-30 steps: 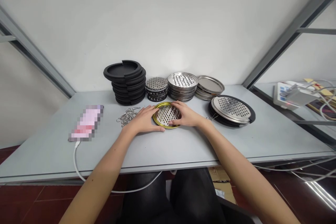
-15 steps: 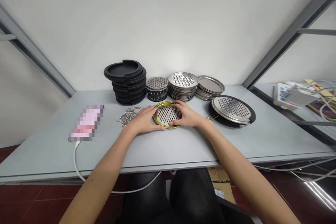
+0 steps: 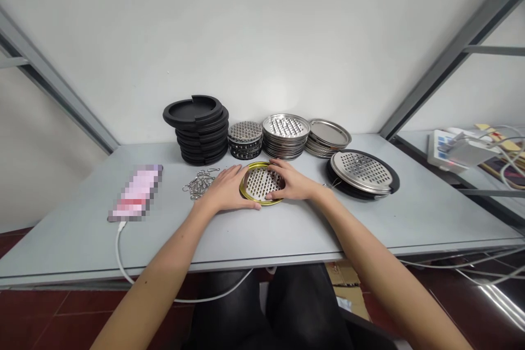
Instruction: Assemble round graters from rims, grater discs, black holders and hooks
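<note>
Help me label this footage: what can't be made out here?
Head view: the right edge of the gold-rimmed round perforated metal plate, hidden behind the right hand.
Head view: what the rectangular phone displays, blurred by pixelation.
Head view: the insides of the lower round black trays, covered by those stacked above.

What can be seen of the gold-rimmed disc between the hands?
The gold-rimmed disc is round, with a shiny yellow rim around a silvery, metal-looking face dotted with rows of holes. It lies roughly flat on the grey table, face up. The left hand curves around its left edge; the right hand covers part of its right side, thumb over the face.
</note>
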The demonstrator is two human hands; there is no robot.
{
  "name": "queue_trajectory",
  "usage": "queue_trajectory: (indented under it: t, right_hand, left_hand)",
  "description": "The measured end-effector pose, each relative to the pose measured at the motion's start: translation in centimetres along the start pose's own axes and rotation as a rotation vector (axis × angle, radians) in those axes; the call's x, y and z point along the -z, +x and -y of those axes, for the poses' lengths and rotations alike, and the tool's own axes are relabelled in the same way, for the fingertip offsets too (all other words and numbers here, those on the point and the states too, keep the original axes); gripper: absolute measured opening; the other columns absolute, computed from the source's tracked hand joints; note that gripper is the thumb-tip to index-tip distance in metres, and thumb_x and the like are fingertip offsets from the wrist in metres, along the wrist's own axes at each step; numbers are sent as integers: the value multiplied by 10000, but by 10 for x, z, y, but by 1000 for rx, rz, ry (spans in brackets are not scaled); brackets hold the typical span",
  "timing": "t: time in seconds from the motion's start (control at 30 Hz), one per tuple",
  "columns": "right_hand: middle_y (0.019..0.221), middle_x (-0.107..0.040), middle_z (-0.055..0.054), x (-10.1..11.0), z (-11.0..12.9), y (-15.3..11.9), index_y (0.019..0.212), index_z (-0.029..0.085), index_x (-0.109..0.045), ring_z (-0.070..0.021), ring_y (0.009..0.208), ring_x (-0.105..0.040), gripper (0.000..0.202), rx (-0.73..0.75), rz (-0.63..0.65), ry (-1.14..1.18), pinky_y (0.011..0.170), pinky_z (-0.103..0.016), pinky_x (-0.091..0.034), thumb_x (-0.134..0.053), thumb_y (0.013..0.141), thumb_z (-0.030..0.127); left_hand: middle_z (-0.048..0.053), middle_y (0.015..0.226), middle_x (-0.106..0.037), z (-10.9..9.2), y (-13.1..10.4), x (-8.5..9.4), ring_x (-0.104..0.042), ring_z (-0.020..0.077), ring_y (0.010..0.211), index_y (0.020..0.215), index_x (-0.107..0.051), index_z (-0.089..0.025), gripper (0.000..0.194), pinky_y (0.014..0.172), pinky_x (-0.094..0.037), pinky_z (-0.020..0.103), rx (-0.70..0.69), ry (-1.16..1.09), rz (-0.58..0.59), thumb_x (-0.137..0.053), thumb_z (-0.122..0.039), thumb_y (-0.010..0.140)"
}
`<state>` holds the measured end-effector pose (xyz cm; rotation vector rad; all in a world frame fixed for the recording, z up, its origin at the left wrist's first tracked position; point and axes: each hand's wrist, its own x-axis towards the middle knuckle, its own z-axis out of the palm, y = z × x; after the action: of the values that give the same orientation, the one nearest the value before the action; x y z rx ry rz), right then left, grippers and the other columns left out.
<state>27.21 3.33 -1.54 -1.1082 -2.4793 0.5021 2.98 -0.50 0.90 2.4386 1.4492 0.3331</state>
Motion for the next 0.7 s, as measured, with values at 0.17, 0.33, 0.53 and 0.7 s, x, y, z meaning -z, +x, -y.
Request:
queue_trajectory:
  t: [0.17, 0.33, 0.53, 0.7]
  right_hand:
    - [1524, -268, -221, 0, 0, -2, 1398, 137, -443, -392, 1425, -206, 970, 17, 88, 33, 1141, -563, -222, -789, 606, 577]
    - [1527, -267, -212, 8, 2, -3, 1458, 133, -345, -365, 1421, -239, 1041, 15, 92, 107, 1152, -525, -238, -785, 621, 569]
    - [1397, -470, -192, 20, 1, -6, 1326, 135, -529, -350, 1300, -448, 761, 52, -40, 65, 1091, -512, -364, -698, 731, 578]
    - [1374, -490, -222, 21, 0, -8, 1253, 91, -596, -355, 1259, -493, 685, 12, -32, 4, 1074, -492, -387, -667, 766, 568]
  left_hand:
    - [120, 1591, -118, -6, -3, -2, -105, 367, 1454, 1513, -174, -250, 1284, 1157, -221, 483, -36, -38, 67, -708, -786, 476]
    - [112, 1589, -148, -5, -2, 0, -143, 358, 1449, 1520, -164, -238, 1271, 1168, -203, 479, -80, -66, 41, -720, -762, 504]
    - [104, 1526, -317, 6, -1, 7, -261, 361, 1406, 1481, -266, -257, 1153, 1146, -243, 490, -147, -103, 27, -773, -668, 531]
    - [92, 1477, -387, 3, -2, 9, -326, 361, 1369, 1459, -304, -274, 1103, 1119, -293, 488, -177, -136, 36, -804, -601, 532]
